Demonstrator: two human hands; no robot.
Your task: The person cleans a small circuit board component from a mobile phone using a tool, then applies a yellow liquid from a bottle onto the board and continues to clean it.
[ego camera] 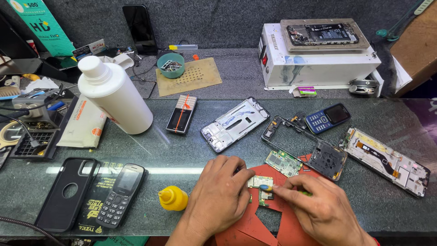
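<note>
My left hand point(217, 193) presses down on a small circuit board point(260, 182) that lies on a red mat point(255, 216) at the table's front edge. My right hand point(321, 207) grips a thin tool with a blue and yellow tip point(266, 187), and the tip touches the board. A second green circuit board point(283, 162) lies just behind, beside an empty black phone frame point(304, 146).
A white bottle point(114, 94), a small yellow bottle point(173, 198), a keypad phone point(120, 195) and a black phone case point(67, 193) are at the left. Opened phone bodies point(234, 124) point(387, 159), a blue keypad phone point(327, 118) and a white heating box point(318, 57) stand behind.
</note>
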